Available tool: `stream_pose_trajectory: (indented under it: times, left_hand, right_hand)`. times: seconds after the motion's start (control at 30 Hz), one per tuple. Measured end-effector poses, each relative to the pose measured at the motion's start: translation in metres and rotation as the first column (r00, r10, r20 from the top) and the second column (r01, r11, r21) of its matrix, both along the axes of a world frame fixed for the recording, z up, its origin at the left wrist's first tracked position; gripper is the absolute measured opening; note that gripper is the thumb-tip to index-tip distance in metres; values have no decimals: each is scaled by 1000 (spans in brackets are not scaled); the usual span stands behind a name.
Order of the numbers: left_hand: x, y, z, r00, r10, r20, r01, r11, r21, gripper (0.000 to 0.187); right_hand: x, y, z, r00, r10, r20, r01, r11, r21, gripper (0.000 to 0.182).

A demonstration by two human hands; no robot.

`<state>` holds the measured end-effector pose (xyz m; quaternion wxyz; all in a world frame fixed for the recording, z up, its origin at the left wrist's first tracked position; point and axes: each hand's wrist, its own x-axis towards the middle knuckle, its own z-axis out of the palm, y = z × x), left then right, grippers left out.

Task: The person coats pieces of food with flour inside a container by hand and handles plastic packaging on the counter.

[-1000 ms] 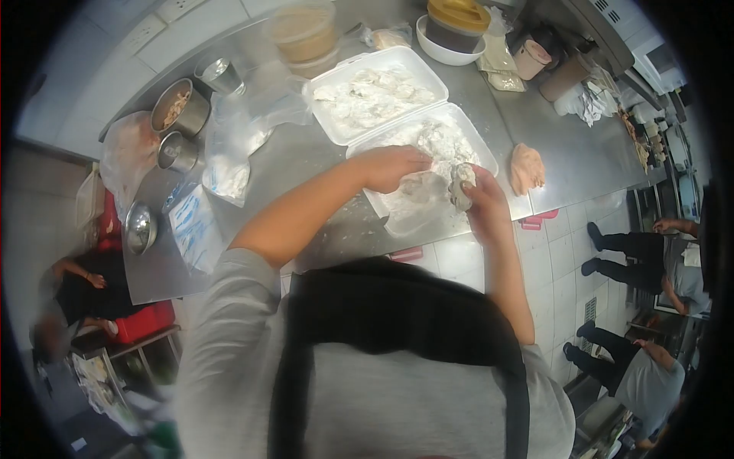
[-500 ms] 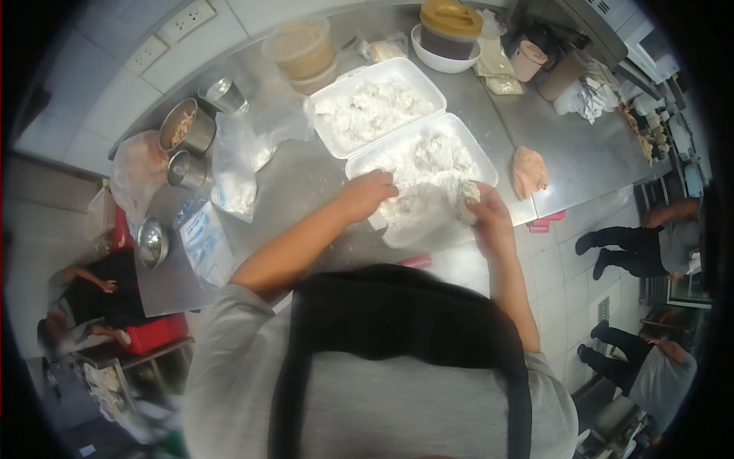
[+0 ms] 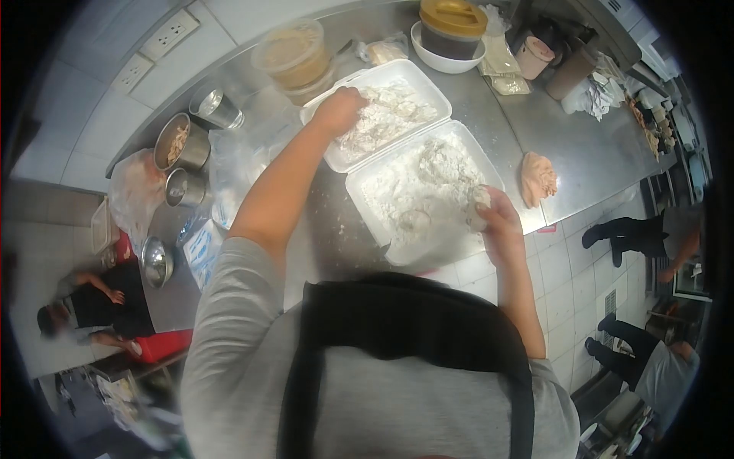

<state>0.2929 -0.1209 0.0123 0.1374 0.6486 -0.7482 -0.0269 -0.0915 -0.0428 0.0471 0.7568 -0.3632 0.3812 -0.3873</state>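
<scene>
An open white foam container [image 3: 353, 200] lies on the metal counter, both halves holding white powder and powder-coated pieces. My left hand [image 3: 341, 111] reaches over the left edge of its far half, fingers curled down at the powder; what they hold, if anything, is hidden. At the right side of the near half, my right hand [image 3: 501, 216] grips a powder-coated piece [image 3: 479, 208] between thumb and fingers. A pinkish raw meat piece [image 3: 539, 180] rests on the counter to the right.
Metal pots [image 3: 186, 187], a steel bowl [image 3: 157, 262] and plastic bags stand at the left. Stacked plastic tubs [image 3: 290, 57] and a yellow-lidded container [image 3: 453, 29] in a white bowl are at the back. Other people are at the far left and right.
My left hand has moved from the near half of the container up and left to the far half. My right hand has shifted slightly right and down, still with the coated piece.
</scene>
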Motion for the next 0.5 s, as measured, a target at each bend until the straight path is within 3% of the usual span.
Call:
stream_pose_trajectory:
  times: [0.07,0.17,0.27,0.5]
  left_hand:
    - [-6,6,-13,989,-2,146,11,998,-59,37]
    - [-11,16,2,993,-35,113,31,999,36,39]
    - [-11,17,8,996,66,-63,-53,981,188,38]
    - [-9,-2,2,999,42,-3,-41,976,215,42]
  right_hand:
    - [1,-2,-1,999,-6,-36,5,1000,-26,36]
    - [-4,-6,0,998,-16,-59,14,999,-43,35]
    - [-2,-10,6,998,-33,-61,31,999,-27,35]
    - [2,-13,-2,1000,-12,-12,12,1000,3,36]
